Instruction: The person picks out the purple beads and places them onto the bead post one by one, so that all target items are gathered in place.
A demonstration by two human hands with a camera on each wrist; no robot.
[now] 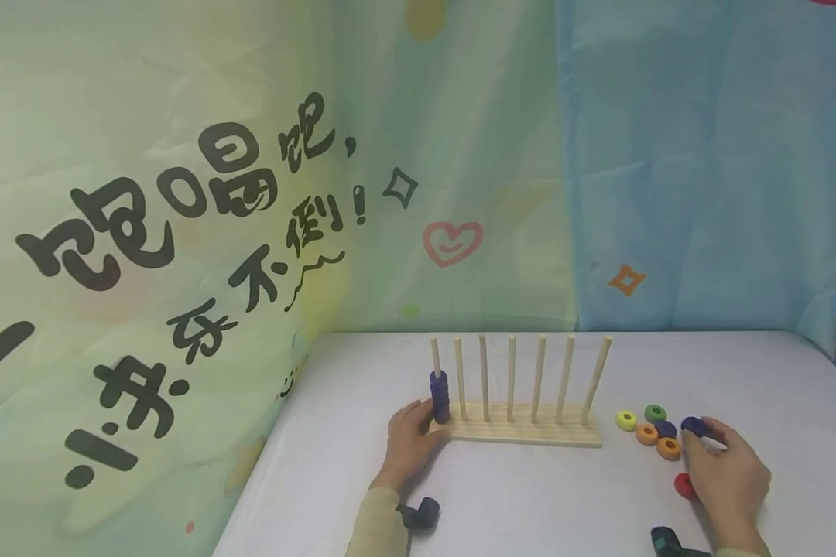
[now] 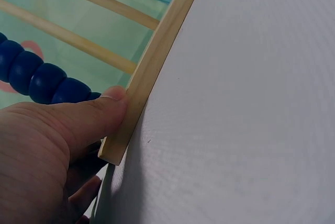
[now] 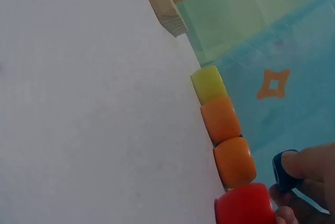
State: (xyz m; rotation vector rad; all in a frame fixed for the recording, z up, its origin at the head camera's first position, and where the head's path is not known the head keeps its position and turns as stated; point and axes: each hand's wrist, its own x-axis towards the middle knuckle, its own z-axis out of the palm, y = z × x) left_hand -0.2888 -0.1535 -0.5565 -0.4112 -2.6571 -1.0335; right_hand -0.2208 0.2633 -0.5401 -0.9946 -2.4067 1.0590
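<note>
A wooden peg rack [image 1: 529, 435] with several upright pegs stands on the white table. Blue beads [image 1: 440, 398] are stacked on its leftmost peg; the other pegs are bare. My left hand [image 1: 411, 442] grips the left end of the rack's base, thumb [image 2: 112, 106] on the front edge and the other fingers mostly hidden behind. To the right of the rack, my right hand [image 1: 731, 468] pinches a dark blue bead [image 3: 284, 171] between thumb and fingers. Partly covered by this hand in the head view is a red bead [image 1: 684, 486].
Loose beads lie between rack and right hand: a yellow one [image 1: 625, 420], a green one [image 1: 656, 414], another blue one [image 1: 665, 430] and two orange ones, the nearer orange bead [image 1: 669, 448] in front. Printed curtains [image 1: 453, 155] hang behind and left of the table.
</note>
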